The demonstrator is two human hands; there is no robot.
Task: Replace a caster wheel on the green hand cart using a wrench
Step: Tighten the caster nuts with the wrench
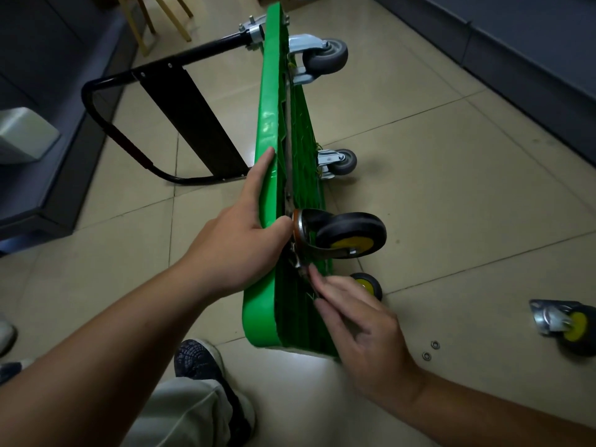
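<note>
— Standing how, that green cart (271, 130)?
— On its side edge, mid-frame. Its long axis runs bottom to top, wheels facing right. The left hand (238, 240) grips its upper edge. The right hand (358, 317) has its fingers bunched beside the black caster (348, 233); I can't tell whether they hold anything.

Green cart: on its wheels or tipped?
Tipped on its side. The green cart deck stands on edge, casters point sideways, and the left hand grips its upper edge.
</note>
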